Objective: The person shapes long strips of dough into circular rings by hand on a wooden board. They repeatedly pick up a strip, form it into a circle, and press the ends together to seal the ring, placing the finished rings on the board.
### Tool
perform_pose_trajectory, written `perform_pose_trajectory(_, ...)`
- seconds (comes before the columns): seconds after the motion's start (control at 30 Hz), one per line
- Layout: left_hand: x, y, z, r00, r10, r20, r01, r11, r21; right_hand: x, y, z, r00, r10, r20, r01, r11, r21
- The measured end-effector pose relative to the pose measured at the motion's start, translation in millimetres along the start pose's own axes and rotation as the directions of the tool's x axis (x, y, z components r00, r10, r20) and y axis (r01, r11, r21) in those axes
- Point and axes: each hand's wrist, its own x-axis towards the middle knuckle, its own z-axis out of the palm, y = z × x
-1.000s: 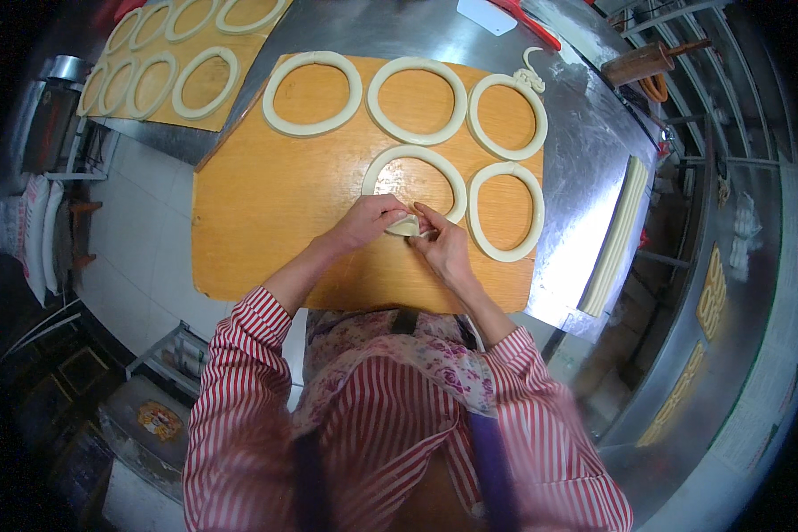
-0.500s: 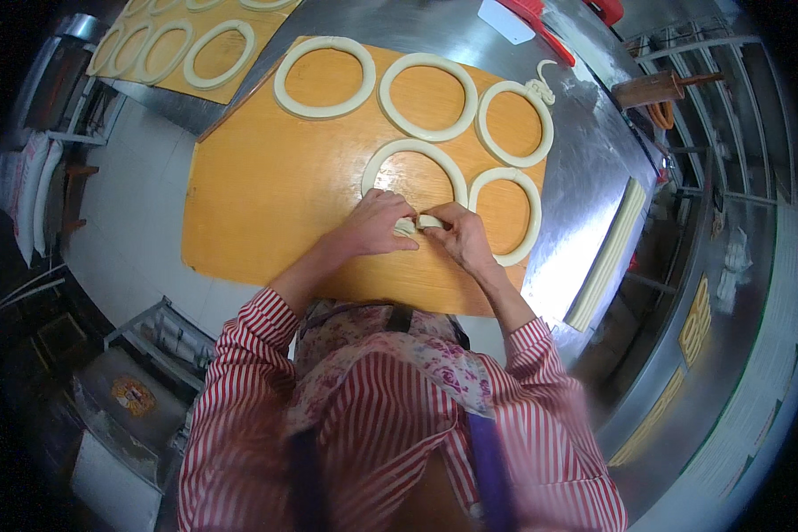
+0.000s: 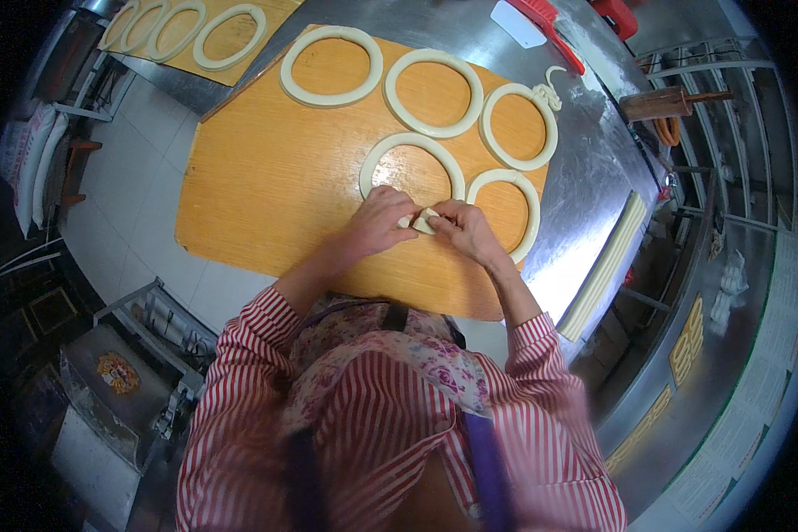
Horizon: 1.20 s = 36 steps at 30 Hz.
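Observation:
On the wooden board (image 3: 257,199), a pale dough ring (image 3: 410,139) lies with its two ends brought near each other at the board's near side. My left hand (image 3: 381,218) is closed around one end, which is mostly hidden by the fingers. With thumb and fingers, my right hand (image 3: 468,232) pinches the other end, a flattened dough tip (image 3: 425,222) that shows between the hands. Closed dough rings surround it: one at the far left (image 3: 288,71), one at the far middle (image 3: 429,56), one at the far right (image 3: 517,89) and one close beside my right hand (image 3: 533,213).
Long dough strips (image 3: 603,270) lie on the metal table to the right. A dough scrap (image 3: 550,96), a red brush (image 3: 559,43) and a white scraper (image 3: 519,25) are at the far right. Farther right is a rolling pin (image 3: 656,105). Another board (image 3: 279,13) holds several rings, far left.
The dough end in my right hand now shows wider and flatter, and its fingers have shifted on it. My left hand stays nearly in place. The whole view has shifted slightly.

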Motion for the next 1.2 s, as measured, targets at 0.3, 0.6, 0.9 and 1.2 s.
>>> perform_pose_trajectory(0.3, 0.3, -7.1, -2.0, 0.992, -0.036, 0.119, 0.005, 0.969, 0.247, -18.7, 1.5, 41.4, 0.891, -0.428, -0.149, 0.244, 0.731, -0.637)
perform_pose_trajectory(0.6, 0.6, -4.4, 4.1, 0.997, 0.039, -0.073, -0.025, 0.983, 0.183, -13.8, 10.7, 52.4, 0.843, -0.372, -0.388, 0.114, 0.83, -0.546)
perform_pose_trajectory(0.9, 4.2, -9.1, 1.6, 0.995, 0.07, -0.074, -0.066, 0.996, 0.056, -8.7, 8.7, 58.6, 0.855, -0.341, -0.391, 0.117, 0.861, -0.495)
perform_pose_trajectory(1.2, 6.6, -16.7, 5.1, 0.985, 0.167, 0.037, -0.17, 0.976, 0.135, -6.2, 9.6, 57.7, 0.866, -0.401, -0.298, 0.194, 0.819, -0.54)
